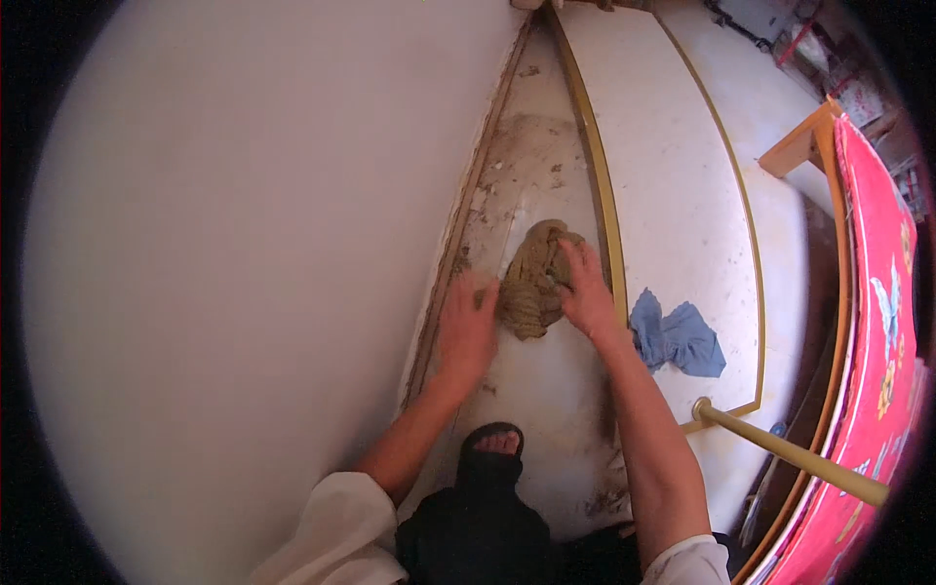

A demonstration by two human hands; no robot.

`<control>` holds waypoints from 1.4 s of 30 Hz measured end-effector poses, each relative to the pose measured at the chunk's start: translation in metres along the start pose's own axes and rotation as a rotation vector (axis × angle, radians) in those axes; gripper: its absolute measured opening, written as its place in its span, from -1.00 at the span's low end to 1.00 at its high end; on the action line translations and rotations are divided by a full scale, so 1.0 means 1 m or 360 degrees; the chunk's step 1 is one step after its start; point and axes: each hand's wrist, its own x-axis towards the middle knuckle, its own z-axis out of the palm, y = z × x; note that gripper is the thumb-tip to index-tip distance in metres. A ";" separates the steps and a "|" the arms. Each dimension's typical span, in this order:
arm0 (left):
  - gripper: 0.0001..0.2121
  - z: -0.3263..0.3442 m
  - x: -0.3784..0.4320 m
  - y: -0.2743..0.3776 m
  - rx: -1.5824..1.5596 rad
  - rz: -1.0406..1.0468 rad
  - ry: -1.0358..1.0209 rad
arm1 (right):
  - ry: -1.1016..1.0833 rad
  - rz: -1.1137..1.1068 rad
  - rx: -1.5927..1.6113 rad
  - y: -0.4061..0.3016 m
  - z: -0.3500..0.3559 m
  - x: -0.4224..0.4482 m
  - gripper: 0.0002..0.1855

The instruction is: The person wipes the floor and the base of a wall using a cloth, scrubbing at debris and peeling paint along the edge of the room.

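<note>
A bunched brown cloth (532, 285) lies on the stained floor strip before me, its folds crumpled together. My right hand (589, 289) grips its right side, with the fingers over the upper folds and the thumb lower down. To the left of the cloth is my left hand (469, 318), blurred, its fingers apart and holding nothing that I can make out. A crumpled blue cloth (676, 336) rests on a white panel (680, 205) with gold edging, to the right of my right forearm.
A white wall (256, 219) rises close on the left. A gold tubular leg (793, 453) juts out near the panel's lower corner. Farther right stands a wooden frame (841, 175) with a red patterned covering (877, 292). My sandalled foot (497, 442) is on the floor (559, 453).
</note>
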 end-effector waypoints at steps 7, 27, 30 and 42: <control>-0.35 0.045 0.032 0.012 -0.0154 -0.0082 -0.0692 | -0.0571 0.0044 -0.0690 -0.002 0.032 0.016 -0.07; -0.35 -0.020 0.290 0.017 -0.0659 0.0153 0.0613 | 0.0276 0.0260 0.0596 -0.027 -0.081 0.184 -0.30; -0.29 0.015 0.298 0.012 -0.0336 0.0157 0.0091 | -0.0099 0.0159 -0.0149 0.020 -0.018 0.160 -0.18; -0.36 0.067 0.391 0.009 -0.0065 0.0223 -0.0467 | -0.0465 0.0250 -0.0778 0.021 0.042 0.099 -0.09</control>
